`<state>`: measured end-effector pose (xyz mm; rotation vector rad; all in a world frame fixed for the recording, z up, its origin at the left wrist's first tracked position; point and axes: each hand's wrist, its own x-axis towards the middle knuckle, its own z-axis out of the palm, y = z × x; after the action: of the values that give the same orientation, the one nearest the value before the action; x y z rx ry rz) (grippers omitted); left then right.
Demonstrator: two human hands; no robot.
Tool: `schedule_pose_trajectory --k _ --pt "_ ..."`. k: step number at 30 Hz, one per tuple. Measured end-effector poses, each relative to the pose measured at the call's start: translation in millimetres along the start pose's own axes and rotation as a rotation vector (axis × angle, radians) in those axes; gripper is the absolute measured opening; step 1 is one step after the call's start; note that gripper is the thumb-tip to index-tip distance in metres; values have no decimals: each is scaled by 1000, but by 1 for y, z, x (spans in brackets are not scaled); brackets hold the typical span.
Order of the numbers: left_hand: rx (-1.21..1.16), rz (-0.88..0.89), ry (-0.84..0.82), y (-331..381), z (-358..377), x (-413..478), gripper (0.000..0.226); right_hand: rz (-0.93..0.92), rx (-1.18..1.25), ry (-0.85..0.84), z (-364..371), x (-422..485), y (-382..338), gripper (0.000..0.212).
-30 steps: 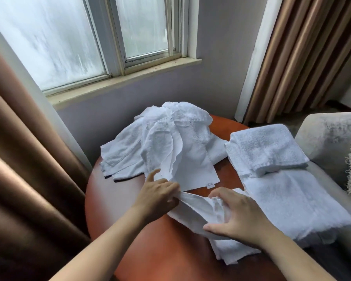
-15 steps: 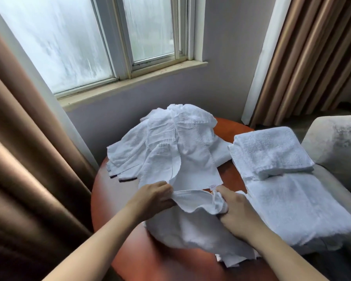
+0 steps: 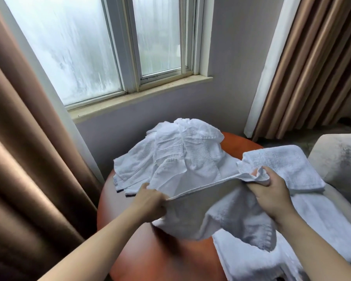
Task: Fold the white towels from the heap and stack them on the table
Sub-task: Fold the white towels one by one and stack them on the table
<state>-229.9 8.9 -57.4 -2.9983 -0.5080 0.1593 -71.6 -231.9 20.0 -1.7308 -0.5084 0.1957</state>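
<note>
held a white towel (image 3: pixel 207 211) stretched above the table's (image 3: pixel 160 258) near edge, left hand (image 3: pixel 150 203) and right hand (image 3: pixel 272 191) each clenched on a top corner. best pulled taut before folding; heap (image 3: pixel 182 151) at far edge.

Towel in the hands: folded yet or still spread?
Spread, not folded. The held towel hangs from a top edge stretched between left hand and right hand.

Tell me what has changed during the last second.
Both hands, left hand and right hand, lifted the white terry towel off the round reddish-brown table and spread its top edge wide apart. The crumpled white heap and folded white towels stayed put.
</note>
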Motion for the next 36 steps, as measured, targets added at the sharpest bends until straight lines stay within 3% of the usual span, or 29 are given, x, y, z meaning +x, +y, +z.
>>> schedule_pose_trajectory --k 4,8,10,12,14,16,19,24,27,31,36 --pt "-274 73 310 -15 -11 6 44 102 -5 156 -14 18 4 15" --pt "-407 288 541 -17 -32 3 25 174 -368 242 -22 17 17 31" --pt "-397 381 584 -12 -40 1 21 206 -599 126 -17 10 25 58" --pt "-399 447 589 -6 -45 1 18 22 -744 -16 -2 1 30 87" --pt "-411 486 562 4 -48 -1 18 -185 -741 -204 24 -12 27 99" --pt "-402 512 536 13 -49 -4 22 -272 -692 -373 53 -25 21 90" --pt "-377 482 502 15 -57 -7 29 -305 -566 -423 78 -30 15 17" --pt "-378 261 177 6 -63 -10 25 -283 -551 -434 79 -28 0 5" --pt "-478 190 49 -2 -62 -9 37 -279 -567 -386 79 -25 -2 26" --pt "-396 173 -7 -13 -55 -14 32 -268 -547 -232 73 -17 -2 19" --pt "-284 105 4 -40 -35 -16 40 -230 -544 -132 54 -6 -9 26"
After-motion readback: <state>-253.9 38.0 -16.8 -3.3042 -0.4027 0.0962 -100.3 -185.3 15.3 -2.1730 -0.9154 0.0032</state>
